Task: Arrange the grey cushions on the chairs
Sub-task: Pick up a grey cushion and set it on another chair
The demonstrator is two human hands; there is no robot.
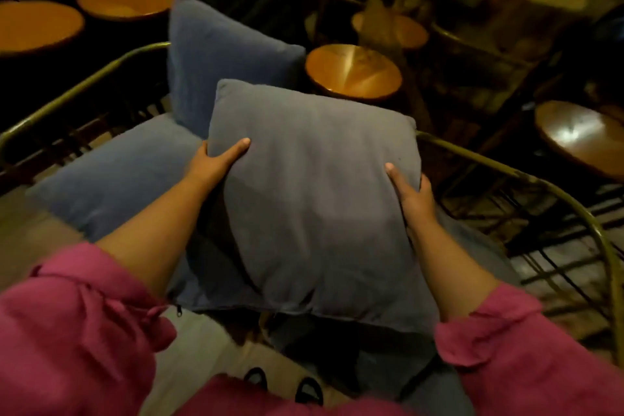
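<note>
Item held: one grey square cushion [314, 199], being gripped at both side edges. The left hand [216, 160] is clamping the cushion's left edge, thumb lying on the upper face and fingers tucked behind. The right hand [413, 194] is clamping the right edge the same way, thumb on top, fingers wrapped under. Both forearms are reaching forward out of pink sleeves [77, 321].

Beneath and around: the held cushion is hovering tilted over the seat cushion [114, 176] of a metal-framed chair [84, 84], overlapping it; whether the two are touching cannot be told. A back cushion [219, 57] is standing upright against the chair's rear, just behind the held one.

Further out: a round wooden side table [353, 73] is sitting beyond the cushion's far edge. Two more round tabletops [125, 3] are showing at upper left, another [580, 135] at right. A second wire-framed chair [540, 206] is standing at right. Dark shoes [283, 385] are showing on the floor at bottom.
</note>
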